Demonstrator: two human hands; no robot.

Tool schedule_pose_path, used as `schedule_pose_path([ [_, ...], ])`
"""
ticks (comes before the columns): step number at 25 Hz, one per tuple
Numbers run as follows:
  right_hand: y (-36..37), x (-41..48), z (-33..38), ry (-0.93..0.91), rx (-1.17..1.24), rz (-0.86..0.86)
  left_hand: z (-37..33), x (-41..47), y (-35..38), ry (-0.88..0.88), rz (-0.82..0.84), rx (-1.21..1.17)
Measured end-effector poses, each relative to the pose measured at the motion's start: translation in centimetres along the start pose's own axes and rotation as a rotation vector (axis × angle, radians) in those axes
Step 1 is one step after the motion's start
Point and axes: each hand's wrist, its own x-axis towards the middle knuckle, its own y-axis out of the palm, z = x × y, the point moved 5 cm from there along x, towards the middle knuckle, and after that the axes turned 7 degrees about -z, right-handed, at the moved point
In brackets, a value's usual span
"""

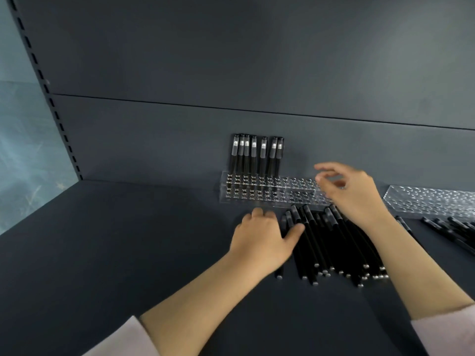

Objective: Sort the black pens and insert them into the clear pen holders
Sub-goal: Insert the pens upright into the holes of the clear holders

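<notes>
Black pens (329, 242) heaped flat on the dark shelf (128, 240), caps toward the clear pen holder (270, 195) just behind, with a row of upright pens (254, 155) already in its left holes. Light, stiff, slick, likely to roll, so best pinched mid-barrel, one at a time. Left hand (262, 235) at the heap's left edge, fingers bent down, thumb against a pen, gripping nothing. Right hand (352, 191) hovering over the holder's right end, fingers apart, empty. Second holder (431, 201) far right.
</notes>
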Motion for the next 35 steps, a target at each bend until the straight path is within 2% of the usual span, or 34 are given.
schedule_pose_path([
  [4,-0.8,-0.8,-2.9,0.103,0.056,-0.043,-2.5,-0.3,1.5,-0.122,0.019,0.123],
  [7,-0.8,-0.5,-3.1,0.086,0.022,-0.056,-3.4,0.0,2.1,-0.175,0.021,0.175],
  [11,-1.0,-0.6,-2.8,0.039,-0.084,-0.052,-3.3,0.5,2.4,-0.255,0.085,0.103],
  [20,-0.4,-0.6,-3.0,0.032,-0.103,-0.030,-3.9,0.2,2.8,-0.365,0.099,-0.101],
  [28,-0.3,-0.7,-3.1,0.031,-0.101,-0.016,-3.5,0.1,2.1,-0.287,0.184,-0.152],
  [35,-0.3,-0.7,-3.2,0.032,-0.097,-0.027,-4.1,0.0,2.2,-0.215,0.101,-0.059],
])
